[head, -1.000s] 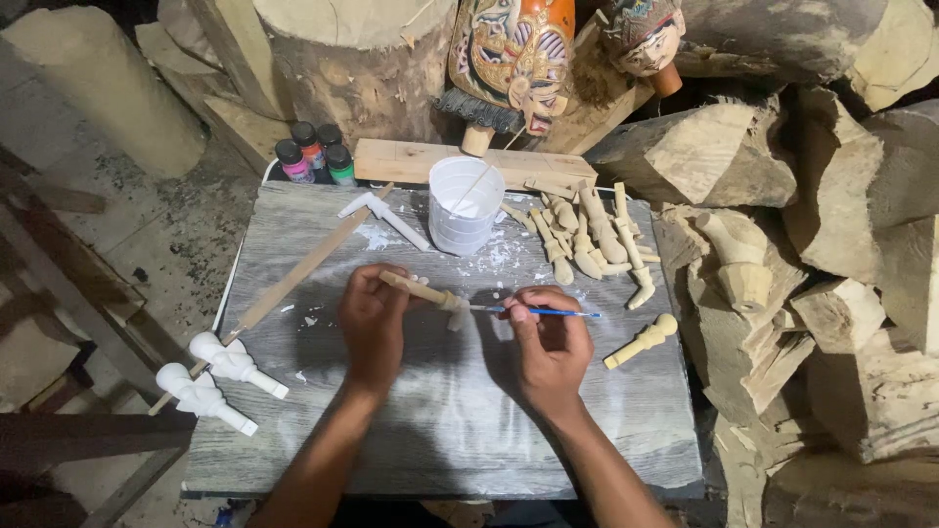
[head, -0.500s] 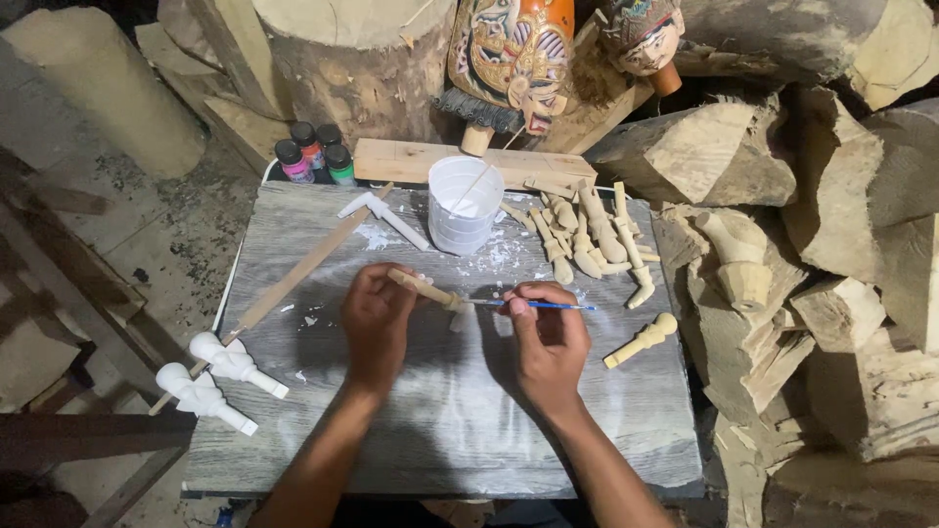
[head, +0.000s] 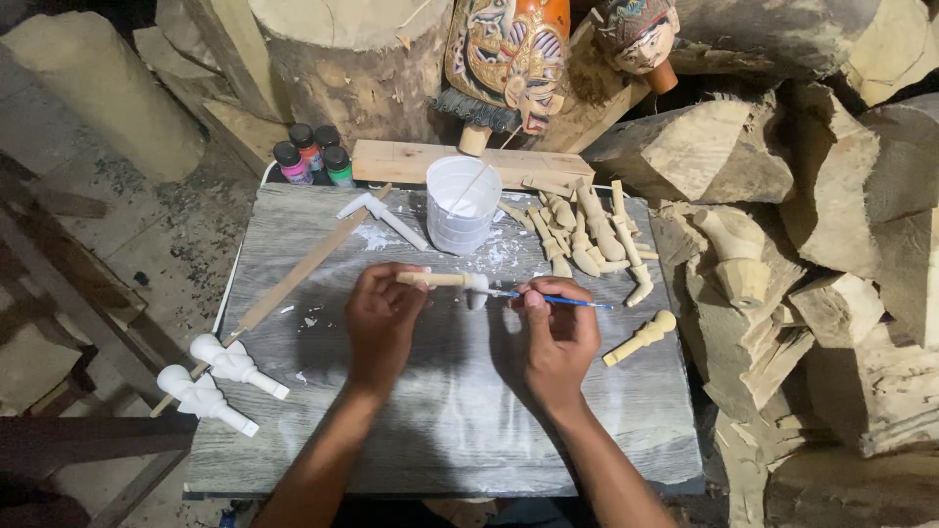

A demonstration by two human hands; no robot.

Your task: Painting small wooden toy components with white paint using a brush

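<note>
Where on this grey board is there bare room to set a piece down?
Bare: the board's near strip between the forearms, and its near right corner below the unpainted peg. Crowded: the far edge around the white cup and the carved pieces.

Bare board (head: pixel 440 430) lies open near the body — white cup (head: pixel 462 205) and carved pieces (head: pixel 587 235) crowd the far edge.

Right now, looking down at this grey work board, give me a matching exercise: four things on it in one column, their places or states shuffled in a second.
1. white plastic cup
2. thin blue-handled brush
3. two white-painted carved pieces
4. small wooden limb piece with whitened end

a. left hand holds it
b. board's left edge
c. right hand holds it
d. board's far edge, a stick inside

Pairs: 1-d, 2-c, 3-b, 4-a
</note>
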